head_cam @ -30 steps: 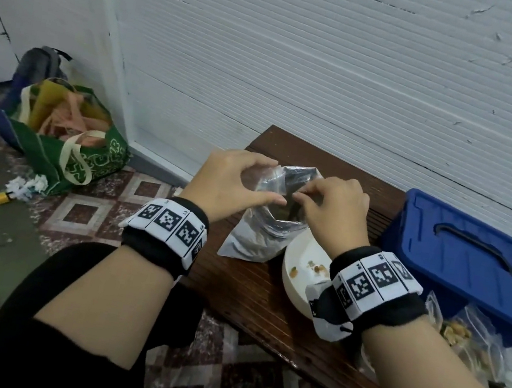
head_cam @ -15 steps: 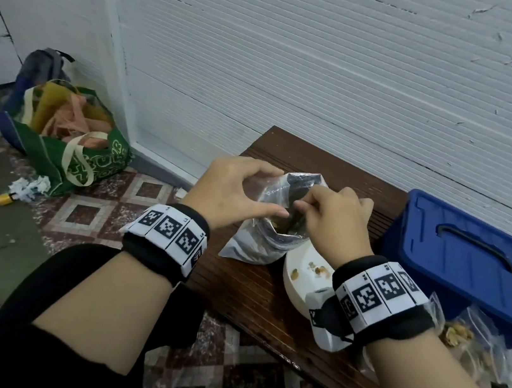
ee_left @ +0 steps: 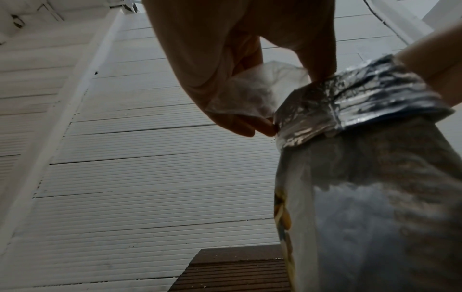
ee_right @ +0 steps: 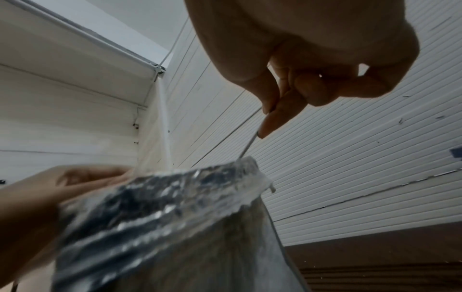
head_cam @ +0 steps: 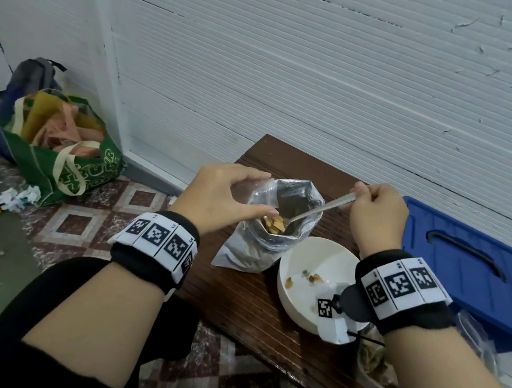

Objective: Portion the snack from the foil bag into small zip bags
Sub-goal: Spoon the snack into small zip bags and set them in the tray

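Spoon bowl inside foil bag

Both our hands are raised, fingers curled.
Our left hand pinches thumb to fingertips; our right hand is fisted.

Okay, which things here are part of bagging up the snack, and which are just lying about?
Part of the job:
foil bag
small zip bag, held by left hand
spoon, held by right hand
white bowl

Lying about:
blue bin
green tote bag
grey backpack
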`<state>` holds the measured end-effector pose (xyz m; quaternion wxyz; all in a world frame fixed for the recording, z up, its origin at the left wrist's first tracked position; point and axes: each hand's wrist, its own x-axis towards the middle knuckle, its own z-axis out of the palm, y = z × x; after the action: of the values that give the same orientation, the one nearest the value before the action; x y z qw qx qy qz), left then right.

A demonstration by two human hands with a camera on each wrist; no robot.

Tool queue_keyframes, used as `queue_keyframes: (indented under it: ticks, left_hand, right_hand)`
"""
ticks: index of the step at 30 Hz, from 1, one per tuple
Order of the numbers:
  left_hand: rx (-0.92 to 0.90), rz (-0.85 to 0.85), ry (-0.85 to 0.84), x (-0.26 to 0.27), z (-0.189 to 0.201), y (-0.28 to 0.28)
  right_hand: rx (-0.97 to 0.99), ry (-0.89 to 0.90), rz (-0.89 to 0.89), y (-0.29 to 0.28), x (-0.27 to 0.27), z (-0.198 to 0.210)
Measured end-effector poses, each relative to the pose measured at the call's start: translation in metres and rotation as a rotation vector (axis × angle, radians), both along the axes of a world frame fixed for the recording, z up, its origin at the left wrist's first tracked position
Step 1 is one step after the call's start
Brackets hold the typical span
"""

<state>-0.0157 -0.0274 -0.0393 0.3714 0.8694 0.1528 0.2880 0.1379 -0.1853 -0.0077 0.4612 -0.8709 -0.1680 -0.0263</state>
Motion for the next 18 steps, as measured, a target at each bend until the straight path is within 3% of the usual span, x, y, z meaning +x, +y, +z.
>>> queue_keyframes:
  ticks: [12,18]
  left_hand:
    - [0.036,0.016,0.065,0.007,0.004,0.002]
    - [0.011,0.027,0.107,0.016,0.008,0.000]
  right_hand:
    - [0.050,-0.023,-0.085,-0.001,0.036,0.038]
    - [0.034,-0.025,-0.040,0.010,0.043,0.041]
